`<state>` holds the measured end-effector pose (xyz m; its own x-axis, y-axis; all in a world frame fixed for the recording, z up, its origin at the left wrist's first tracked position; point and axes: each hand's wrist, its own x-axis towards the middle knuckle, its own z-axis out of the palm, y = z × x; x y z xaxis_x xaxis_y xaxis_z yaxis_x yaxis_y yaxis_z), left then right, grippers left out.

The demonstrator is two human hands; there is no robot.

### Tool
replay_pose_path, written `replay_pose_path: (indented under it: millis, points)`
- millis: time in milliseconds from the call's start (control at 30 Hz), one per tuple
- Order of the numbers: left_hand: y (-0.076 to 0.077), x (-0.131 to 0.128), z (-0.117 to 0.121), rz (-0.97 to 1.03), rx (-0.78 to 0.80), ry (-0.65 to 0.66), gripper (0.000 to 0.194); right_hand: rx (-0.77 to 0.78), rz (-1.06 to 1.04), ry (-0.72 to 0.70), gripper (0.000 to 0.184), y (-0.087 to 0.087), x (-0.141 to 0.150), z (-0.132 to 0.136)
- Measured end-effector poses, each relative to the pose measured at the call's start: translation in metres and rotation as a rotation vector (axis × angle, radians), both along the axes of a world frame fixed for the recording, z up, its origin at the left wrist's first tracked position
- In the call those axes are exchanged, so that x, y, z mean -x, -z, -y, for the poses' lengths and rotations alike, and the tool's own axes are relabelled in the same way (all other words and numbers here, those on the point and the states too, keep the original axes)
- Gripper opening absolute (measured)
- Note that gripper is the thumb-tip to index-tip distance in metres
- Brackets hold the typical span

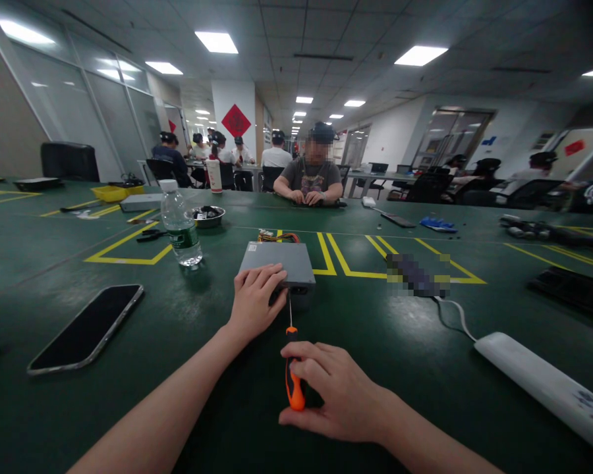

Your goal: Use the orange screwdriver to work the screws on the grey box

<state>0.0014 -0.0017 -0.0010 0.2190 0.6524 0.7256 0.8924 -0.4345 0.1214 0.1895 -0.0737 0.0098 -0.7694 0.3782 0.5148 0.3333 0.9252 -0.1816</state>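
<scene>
A grey metal computer power supply (289,260) lies on the green table in front of me, its bundle of coloured wires (278,237) at the far side. My left hand (259,296) grips its near left part, fingers over the top and thumb at the near face. In my right hand (333,388) is an orange and black screwdriver (295,388), held by the handle between fingers and thumb. Its thin shaft points away from me and reaches the near face of the power supply. The tip itself I cannot make out.
A water bottle (182,227) and a phone (86,329) are at the left, with a metal bowl (210,216) and a yellow tray (116,192) farther back. A white power strip (543,385) lies at the right. Across the table sits another person (311,174).
</scene>
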Motion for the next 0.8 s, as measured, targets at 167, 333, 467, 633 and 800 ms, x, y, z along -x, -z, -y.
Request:
replay_pose_path:
  millis: [167,333,467,633,800]
  points:
    - [0.0,0.0,0.001,-0.008,0.003,-0.009,0.025,0.083,-0.026,0.014,0.046,-0.003,-0.002,0.001]
    - [-0.001,-0.001,0.002,-0.011,-0.003,-0.009,0.024,0.039,0.078,-0.026,0.04,-0.009,-0.002,0.002]
    - [-0.001,-0.001,0.001,-0.013,-0.003,-0.008,0.024,-0.004,-0.02,-0.039,0.032,-0.002,-0.003,0.0]
    - [-0.001,0.0,0.001,-0.003,0.014,-0.006,0.025,0.086,-0.101,-0.015,0.043,-0.004,-0.009,-0.002]
    - [-0.002,-0.001,0.001,-0.009,0.007,-0.004,0.025,0.048,0.07,-0.011,0.043,-0.01,-0.01,-0.001]
